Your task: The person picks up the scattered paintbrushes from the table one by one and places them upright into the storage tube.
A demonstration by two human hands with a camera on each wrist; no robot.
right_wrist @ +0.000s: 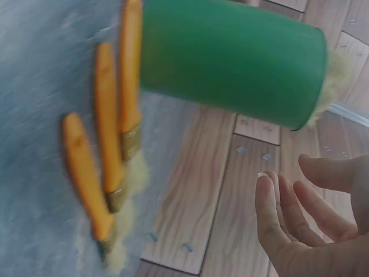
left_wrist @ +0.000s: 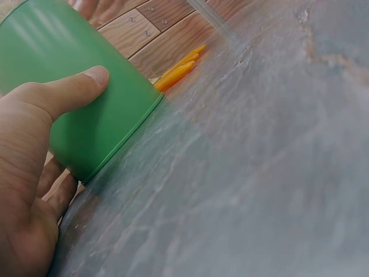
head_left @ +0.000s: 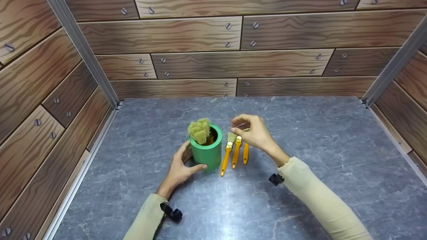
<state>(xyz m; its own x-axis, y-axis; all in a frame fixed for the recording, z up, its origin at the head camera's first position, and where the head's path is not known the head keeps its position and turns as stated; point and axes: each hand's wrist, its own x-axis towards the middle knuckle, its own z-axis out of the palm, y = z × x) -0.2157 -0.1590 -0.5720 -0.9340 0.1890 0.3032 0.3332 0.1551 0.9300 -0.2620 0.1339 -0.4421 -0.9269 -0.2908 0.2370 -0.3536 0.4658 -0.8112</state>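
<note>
A green cylindrical cup (head_left: 207, 156) stands upright on the tabletop, with several paintbrushes (head_left: 199, 130) in it, their pale bristles above the rim. My left hand (head_left: 178, 170) holds the cup from the left, thumb on its near side (left_wrist: 86, 86) and fingers around the far side. Right of the cup lie three paintbrushes with orange handles: a left brush (head_left: 225, 161), a middle brush (head_left: 236, 155) and a right brush (head_left: 246, 155). Over their bristle ends hovers my right hand (head_left: 254, 131), its fingers loosely bent and nothing between them; it partly hides the right brush in the head view.
The grey marbled tabletop (head_left: 317, 143) spreads around the cup and brushes. Wood-patterned walls (head_left: 200, 63) enclose it at the back and both sides, with metal corner posts (head_left: 83, 50). Each wrist wears a small black camera (head_left: 171, 212).
</note>
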